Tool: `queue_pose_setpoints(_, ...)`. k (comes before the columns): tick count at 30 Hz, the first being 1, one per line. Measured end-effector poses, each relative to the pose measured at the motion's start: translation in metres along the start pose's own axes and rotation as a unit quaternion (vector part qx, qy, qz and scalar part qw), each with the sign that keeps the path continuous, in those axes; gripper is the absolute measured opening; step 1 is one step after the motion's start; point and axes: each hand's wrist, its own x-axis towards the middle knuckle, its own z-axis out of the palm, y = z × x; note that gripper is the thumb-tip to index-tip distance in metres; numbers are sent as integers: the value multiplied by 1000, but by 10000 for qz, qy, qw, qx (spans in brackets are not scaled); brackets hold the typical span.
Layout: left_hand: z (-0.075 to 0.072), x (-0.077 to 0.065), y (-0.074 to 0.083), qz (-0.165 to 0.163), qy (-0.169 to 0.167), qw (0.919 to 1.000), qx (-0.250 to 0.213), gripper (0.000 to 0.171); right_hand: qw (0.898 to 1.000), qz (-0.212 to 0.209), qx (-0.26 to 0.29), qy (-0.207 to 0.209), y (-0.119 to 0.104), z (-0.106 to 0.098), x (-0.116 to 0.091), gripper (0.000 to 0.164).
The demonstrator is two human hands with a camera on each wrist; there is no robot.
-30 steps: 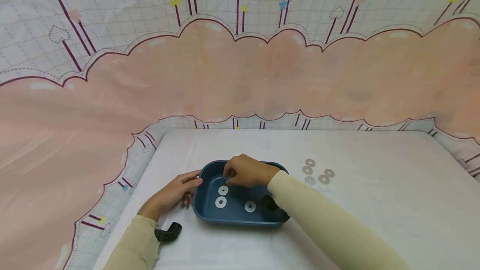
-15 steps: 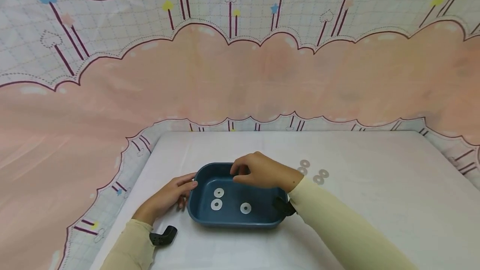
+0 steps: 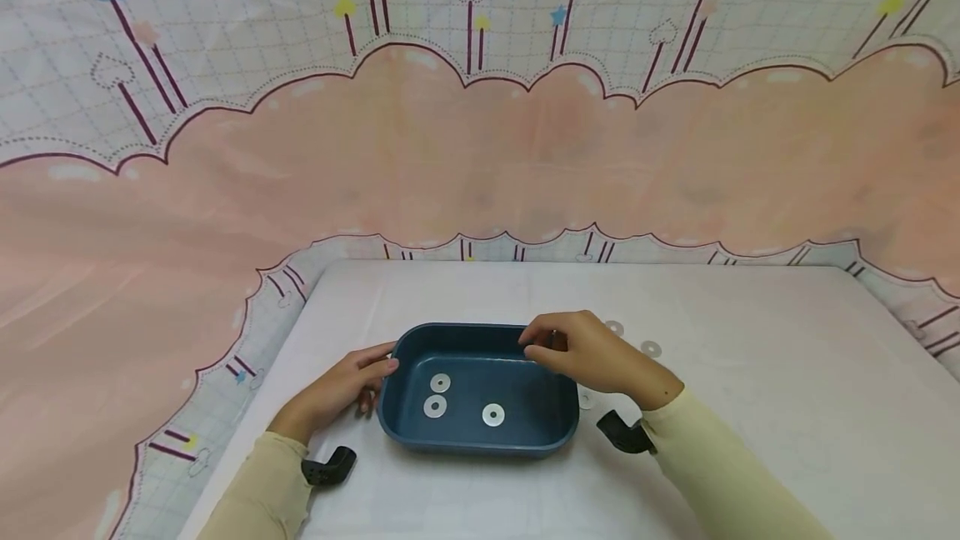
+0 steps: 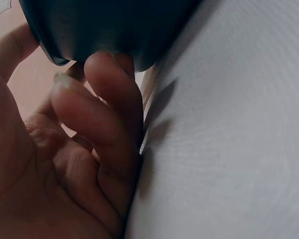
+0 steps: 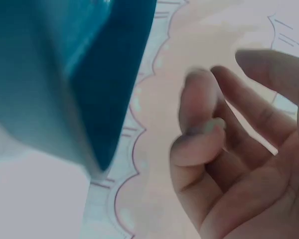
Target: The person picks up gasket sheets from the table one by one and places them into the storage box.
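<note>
A deep blue plastic tray (image 3: 480,447) with rounded corners sits on the white table, three flat metal washers (image 3: 435,406) lying on its floor. My left hand (image 3: 345,390) holds the tray's left end, with thumb and forefinger at the rim; in the left wrist view its other fingers (image 4: 104,134) curl loosely beside the outer wall. Over the tray's back right corner hovers my right hand (image 3: 592,352). Its fingers (image 5: 197,99) are loosely bent with nothing between them in the right wrist view, and the thumb stands apart.
To the right of the tray, more washers (image 3: 651,348) lie on the table (image 3: 750,407), some hidden behind my right hand. Black wrist cameras (image 3: 330,467) stick out from both sleeves. A patterned cloth (image 3: 480,157) hangs behind the table.
My right hand has moved right from above the tray's middle to its right rim. The three washers in the tray and my left hand stay where they were.
</note>
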Motion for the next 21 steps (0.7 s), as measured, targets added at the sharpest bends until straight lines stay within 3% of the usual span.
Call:
queue_pose_setpoints(10, -4, -2, 0, 4, 47, 9999, 97, 63, 9985, 111, 21, 536, 21, -5, -25, 7)
queue_pose_setpoints(21, 0, 2, -1, -14, 23, 10000, 37, 64, 9966, 474, 250, 633, 37, -15, -46, 7)
